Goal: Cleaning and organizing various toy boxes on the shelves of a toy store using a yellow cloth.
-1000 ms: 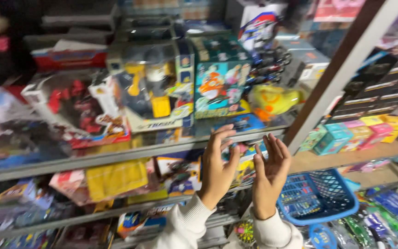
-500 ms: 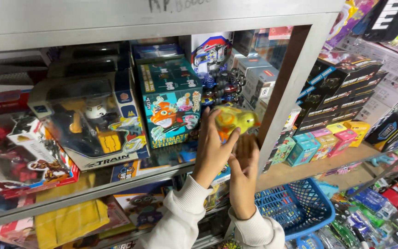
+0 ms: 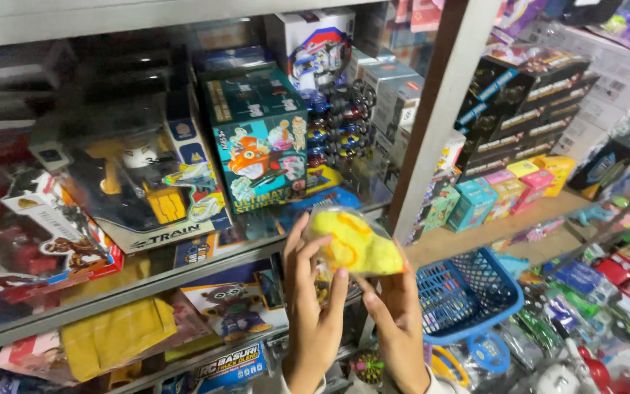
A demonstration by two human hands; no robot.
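Fingers (image 3: 302,241) of our left hand (image 3: 313,306) curl up along the near side of a yellow plush toy in a clear plastic bag (image 3: 351,241), gripping it from the left, while our right hand (image 3: 397,314) cups it from below and behind, its fingertips pressed to the underside. Both hands are closed on the toy, which we hold up in front of the metal shelf edge (image 3: 133,288), just below the middle shelf's front row.

Right behind the toy stands a teal boxed toy with an orange cartoon figure (image 3: 260,142), upright on the shelf. To its left we see a windowed box with a yellow and black toy vehicle (image 3: 136,182), and further left a red and black boxed toy (image 3: 41,226) leaning outward. Behind the teal box sits a white box with a blue and red robot picture (image 3: 311,51).

To the right of our hands a blue plastic basket (image 3: 468,292) rests on the lower wooden shelf, near a row of small teal, pink and yellow boxes (image 3: 508,190). Under the shelf edge lies a yellow flat package (image 3: 114,335).
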